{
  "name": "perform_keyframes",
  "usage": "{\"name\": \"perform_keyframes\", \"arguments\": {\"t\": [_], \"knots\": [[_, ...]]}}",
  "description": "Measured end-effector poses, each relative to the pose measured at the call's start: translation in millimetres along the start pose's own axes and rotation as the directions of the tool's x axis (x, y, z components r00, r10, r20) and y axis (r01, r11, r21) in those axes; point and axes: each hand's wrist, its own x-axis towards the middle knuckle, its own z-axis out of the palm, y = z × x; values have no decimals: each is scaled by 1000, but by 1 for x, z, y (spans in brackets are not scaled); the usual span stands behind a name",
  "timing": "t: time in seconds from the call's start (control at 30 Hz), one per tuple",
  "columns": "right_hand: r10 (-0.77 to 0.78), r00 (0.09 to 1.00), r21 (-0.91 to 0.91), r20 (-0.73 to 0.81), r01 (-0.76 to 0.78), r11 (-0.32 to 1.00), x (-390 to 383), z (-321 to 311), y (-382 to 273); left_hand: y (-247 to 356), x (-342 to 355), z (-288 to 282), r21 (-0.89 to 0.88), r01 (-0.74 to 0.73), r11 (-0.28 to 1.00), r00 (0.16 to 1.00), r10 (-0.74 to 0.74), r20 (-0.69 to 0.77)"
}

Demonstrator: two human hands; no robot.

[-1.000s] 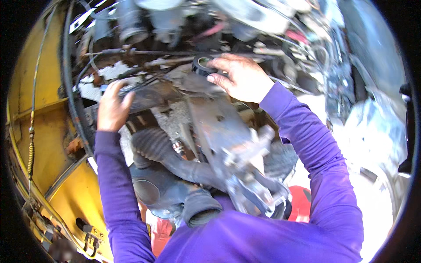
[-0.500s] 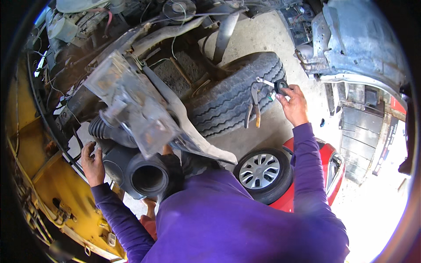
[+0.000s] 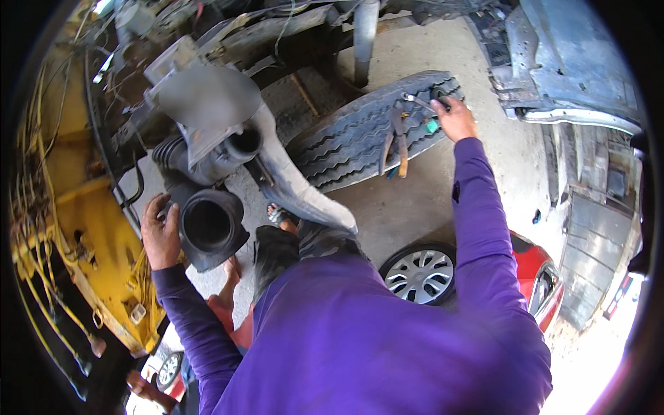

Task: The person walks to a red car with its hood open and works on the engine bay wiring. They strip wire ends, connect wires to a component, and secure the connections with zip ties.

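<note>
My right hand (image 3: pixel 456 121) is over the top of a large truck tyre (image 3: pixel 346 142), its fingers closed on the end of a silver wrench (image 3: pixel 418 102). Just beyond the fingertips is a black ring-shaped thing (image 3: pixel 438 91), perhaps a roll of tape. Pliers (image 3: pixel 395 145) with worn handles and a small green piece (image 3: pixel 431 126) rest on the tread. At the left, my left hand (image 3: pixel 161 234) has fingers curved and thumb apart, beside a black duct (image 3: pixel 235 245) with a wide round mouth. Whether it touches the duct, I cannot tell.
A bare truck frame arm (image 3: pixel 311 197) curves across the middle. Yellow bodywork (image 3: pixel 90 228) with hoses stands left. A red car (image 3: pixel 536 277) is low right, with a wheel (image 3: pixel 418 273) beside it. Another person's hand (image 3: pixel 142 384) shows at lower left. A blue-grey panel (image 3: pixel 577 59) hangs upper right.
The view has shifted, showing more floor and my sandalled foot. My right hand has moved from the black ring to the wrench. My left hand stays beside the duct.
</note>
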Motion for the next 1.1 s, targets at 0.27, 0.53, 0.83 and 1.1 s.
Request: {"name": "perform_keyframes", "arguments": {"t": [0.27,0.53,0.83,1.1], "knots": [[-187,980,-59,62,190,980,-110,-7,-104,12,-56,4,-66,20,998,984,-32,-177],[-166,982,11,93,165,986,-113,38,-108,19,-141,26,-232,48,972,901,-142,-409],[-541,754,919,372,-217,329,-204,-28,-116,-75,-307,156,-574,497,651,601,-735,-314],[-517,-227,564,825,311,765,-300,86,-194,-120,-416,391,-799,507,-323,60,-912,407]]}}
